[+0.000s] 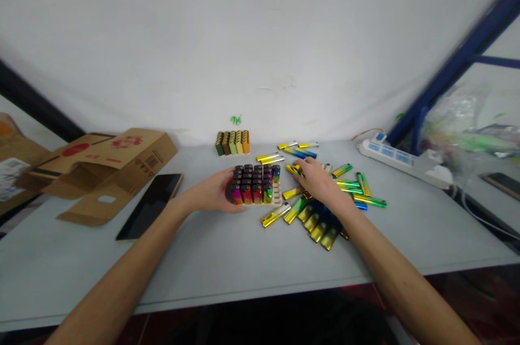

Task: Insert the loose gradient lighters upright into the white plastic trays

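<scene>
Several upright lighters with black tops (257, 185) stand in rows in a pale slotted tray (277, 193), whose right end shows bare slots and one blue-yellow lighter at the back. My left hand (217, 191) is wrapped round the left end of this block. To the right, my right hand (314, 178) reaches over loose metallic lighters (317, 220) in yellow, green and blue, its fingertips closed at a yellow-green lighter (293, 169). One yellow lighter (275, 215) lies just in front of the tray.
A second block of lighters (233, 143) stands near the wall. At the left are an open cardboard box (122, 155) and a dark tablet (151, 205). A white power strip (402, 161) lies at the right, by a plastic bag (459, 117) and a phone (504, 183).
</scene>
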Available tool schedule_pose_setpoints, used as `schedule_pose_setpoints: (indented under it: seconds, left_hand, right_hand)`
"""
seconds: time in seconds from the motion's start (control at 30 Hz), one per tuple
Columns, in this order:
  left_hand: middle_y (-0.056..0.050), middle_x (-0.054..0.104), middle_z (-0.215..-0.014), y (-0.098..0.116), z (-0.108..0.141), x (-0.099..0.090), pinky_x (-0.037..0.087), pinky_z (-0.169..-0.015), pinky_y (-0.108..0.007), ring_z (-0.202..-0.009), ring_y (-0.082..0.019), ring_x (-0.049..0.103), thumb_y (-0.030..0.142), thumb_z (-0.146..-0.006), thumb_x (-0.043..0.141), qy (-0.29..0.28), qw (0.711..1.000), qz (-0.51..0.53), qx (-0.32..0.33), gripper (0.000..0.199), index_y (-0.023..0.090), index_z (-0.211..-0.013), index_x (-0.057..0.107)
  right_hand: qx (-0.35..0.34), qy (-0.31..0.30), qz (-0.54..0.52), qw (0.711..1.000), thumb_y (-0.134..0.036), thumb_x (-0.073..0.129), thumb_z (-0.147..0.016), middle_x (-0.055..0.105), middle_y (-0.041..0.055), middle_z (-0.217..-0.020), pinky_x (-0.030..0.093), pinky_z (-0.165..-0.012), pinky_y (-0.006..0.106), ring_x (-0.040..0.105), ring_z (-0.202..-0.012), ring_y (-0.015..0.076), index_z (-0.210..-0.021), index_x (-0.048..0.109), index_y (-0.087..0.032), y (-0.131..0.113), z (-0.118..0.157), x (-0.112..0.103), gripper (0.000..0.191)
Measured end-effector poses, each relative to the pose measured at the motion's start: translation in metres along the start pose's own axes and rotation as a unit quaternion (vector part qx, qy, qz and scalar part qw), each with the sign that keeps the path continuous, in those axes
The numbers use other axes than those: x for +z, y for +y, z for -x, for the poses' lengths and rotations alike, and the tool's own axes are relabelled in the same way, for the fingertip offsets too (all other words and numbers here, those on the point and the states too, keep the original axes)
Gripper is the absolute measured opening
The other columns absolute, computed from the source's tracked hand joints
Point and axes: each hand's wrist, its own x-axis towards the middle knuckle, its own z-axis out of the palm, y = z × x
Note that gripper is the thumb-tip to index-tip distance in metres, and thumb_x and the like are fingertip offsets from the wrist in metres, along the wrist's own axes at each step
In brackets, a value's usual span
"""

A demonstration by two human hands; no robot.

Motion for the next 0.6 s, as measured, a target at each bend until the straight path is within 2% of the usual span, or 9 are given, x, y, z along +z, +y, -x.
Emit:
schedule_pose_setpoints:
  seconds: [0.17, 0.33, 0.47, 0.53, 0.6]
  left_hand:
    - [-0.012, 0.073, -0.145, 0.001, 0.000, -0.001, 0.058, -0.116, -0.050, -0.130, -0.036, 0.072, 0.042, -0.072, 0.094, -0.011, 1.000, 0.003, -0.002, 0.081, 0.021, -0.144, 0.064]
    - [-0.012, 0.073, -0.145, 0.000, 0.000, 0.000, 0.054, -0.120, -0.049, -0.133, -0.036, 0.069, 0.042, -0.073, 0.092, -0.005, 0.999, -0.033, 0.008, 0.075, 0.021, -0.140, 0.066]
    - [-0.012, 0.074, -0.141, -0.001, -0.001, 0.001, 0.055, -0.120, -0.049, -0.129, -0.035, 0.070, 0.043, -0.073, 0.091, -0.005, 1.000, -0.023, 0.011, 0.073, 0.019, -0.138, 0.066]
    - [-0.012, 0.073, -0.142, -0.002, -0.001, 0.001, 0.055, -0.120, -0.050, -0.127, -0.034, 0.071, 0.043, -0.073, 0.091, -0.004, 1.000, -0.023, 0.012, 0.074, 0.020, -0.138, 0.066]
    - [-0.012, 0.073, -0.142, -0.002, -0.001, 0.001, 0.054, -0.120, -0.051, -0.127, -0.034, 0.070, 0.043, -0.073, 0.091, -0.004, 0.999, -0.031, 0.014, 0.072, 0.020, -0.137, 0.067]
  right_hand:
    - [-0.010, 0.047, -0.054, 0.997, -0.007, 0.055, -0.104, 0.079, 0.0200, -0.118, 0.057, -0.100, 0.046, 0.077, -0.105, 0.0321, -0.137, 0.071, -0.014, 0.016, -0.001, 0.004, 0.037]
    - [-0.043, 0.080, -0.122, 0.988, -0.013, 0.052, -0.106, 0.079, 0.0159, -0.111, 0.057, -0.096, 0.045, 0.075, -0.102, 0.0303, -0.143, 0.065, -0.016, 0.028, -0.002, 0.001, 0.039]
    - [-0.056, 0.075, -0.205, 0.974, -0.020, 0.046, -0.109, 0.079, 0.0102, -0.102, 0.059, -0.086, 0.040, 0.074, -0.080, 0.0235, -0.150, 0.058, -0.018, 0.029, 0.001, -0.010, 0.042]
    - [-0.041, 0.071, -0.244, 0.966, -0.026, 0.050, -0.109, 0.079, 0.0072, -0.097, 0.059, -0.079, 0.038, 0.071, -0.068, 0.0198, -0.146, 0.061, -0.020, 0.026, 0.002, -0.014, 0.038]
    - [-0.021, 0.083, -0.290, 0.953, -0.034, 0.059, -0.106, 0.079, 0.0058, -0.097, 0.059, -0.075, 0.037, 0.069, -0.065, 0.0178, -0.136, 0.066, -0.021, 0.022, 0.002, -0.017, 0.033]
